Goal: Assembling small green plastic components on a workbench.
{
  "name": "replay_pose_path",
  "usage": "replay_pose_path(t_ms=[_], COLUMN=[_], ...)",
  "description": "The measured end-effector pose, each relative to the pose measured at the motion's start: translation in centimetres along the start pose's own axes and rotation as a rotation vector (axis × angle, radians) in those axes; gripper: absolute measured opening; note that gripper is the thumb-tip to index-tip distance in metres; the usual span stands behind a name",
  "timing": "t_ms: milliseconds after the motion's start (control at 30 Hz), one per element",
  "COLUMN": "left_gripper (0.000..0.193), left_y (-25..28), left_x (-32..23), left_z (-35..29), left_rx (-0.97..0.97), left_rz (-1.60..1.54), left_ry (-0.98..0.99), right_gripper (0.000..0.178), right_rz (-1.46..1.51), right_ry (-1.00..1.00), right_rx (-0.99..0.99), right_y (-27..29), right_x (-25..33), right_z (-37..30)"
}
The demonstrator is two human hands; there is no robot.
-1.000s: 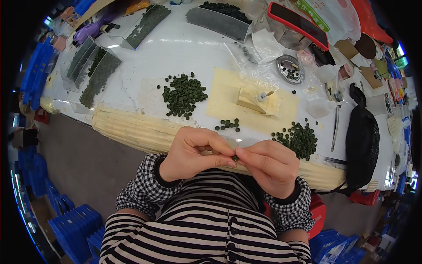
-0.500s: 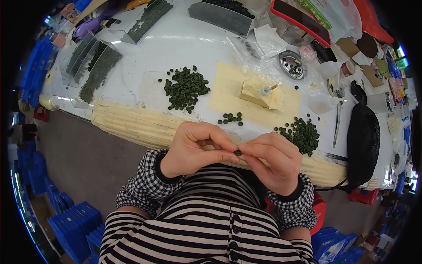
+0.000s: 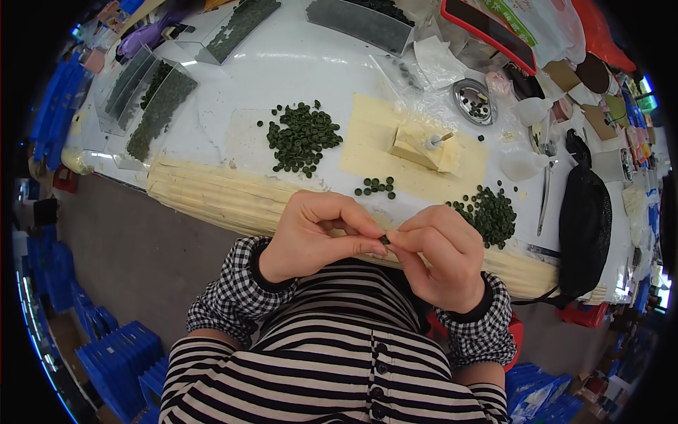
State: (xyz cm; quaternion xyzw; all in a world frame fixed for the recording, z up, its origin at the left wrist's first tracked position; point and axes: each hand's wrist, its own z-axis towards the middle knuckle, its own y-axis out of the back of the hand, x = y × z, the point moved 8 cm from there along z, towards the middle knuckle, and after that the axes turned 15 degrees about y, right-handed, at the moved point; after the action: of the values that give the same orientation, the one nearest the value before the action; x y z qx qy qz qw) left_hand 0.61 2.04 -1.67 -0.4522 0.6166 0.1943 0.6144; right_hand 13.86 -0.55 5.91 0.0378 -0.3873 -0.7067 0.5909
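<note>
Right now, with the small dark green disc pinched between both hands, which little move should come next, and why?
Probably the left hand lets go, so the right hand can carry the dark green disc to the pile nearest it; both hands pinch it above the table edge.

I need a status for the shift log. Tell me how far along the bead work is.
Done, it seems: a small group of beads lies apart on the cream mat. In hand: left hand and right hand pinch one dark bead between their fingertips. Left: the big pile and the right pile lie loose on the table. Which pile is finished cannot be told.
</note>
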Motion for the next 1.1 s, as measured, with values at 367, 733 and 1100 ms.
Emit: replay_pose_path(t_ms=[367, 733, 1100], left_gripper=[0.014, 0.032, 0.033], left_y=[0.1, 0.7, 0.2], left_x=[0.2, -2.3, -2.9], left_z=[0.0, -1.1, -2.7], left_rx=[-0.056, -0.526, -0.578], left_rz=[0.044, 0.871, 0.935], left_ry=[-0.003, -0.202, -0.523], right_gripper=[0.02, 0.024, 0.013], right_rz=[-0.052, -0.421, 0.345], right_ry=[-0.015, -0.14, -0.331], right_rx=[0.004, 0.118, 0.081], right_y=[-0.2, -1.7, -2.3], right_x=[0.0, -1.8, 1.8], right_z=[-0.4, -2.1, -4.3])
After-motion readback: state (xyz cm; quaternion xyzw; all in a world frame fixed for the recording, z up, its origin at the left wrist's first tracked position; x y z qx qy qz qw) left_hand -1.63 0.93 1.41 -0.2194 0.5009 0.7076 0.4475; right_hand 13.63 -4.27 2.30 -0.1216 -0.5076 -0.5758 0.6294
